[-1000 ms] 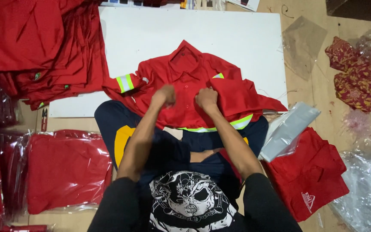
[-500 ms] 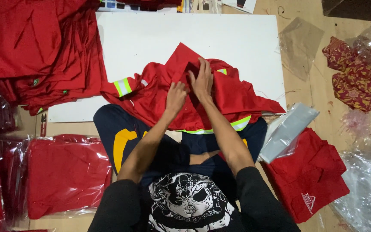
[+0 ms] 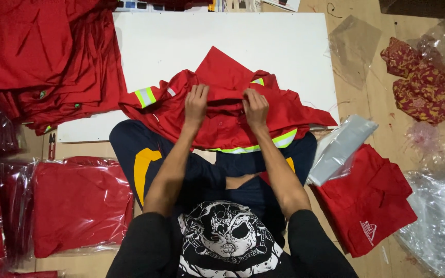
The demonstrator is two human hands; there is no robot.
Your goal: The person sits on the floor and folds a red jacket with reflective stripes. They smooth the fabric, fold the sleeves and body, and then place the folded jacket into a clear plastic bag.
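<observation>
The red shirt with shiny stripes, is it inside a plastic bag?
No, the red shirt lies bare on the white board, with the left hand and right hand gripping its cloth.

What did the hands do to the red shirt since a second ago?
The left hand and right hand came together near the collar half a second ago; now they have spread apart and grip a fold of the red shirt with their fingers. The cloth bunched up a little between them. The white board, the bagged red shirt and the folded red shirt stayed where they were.
</observation>
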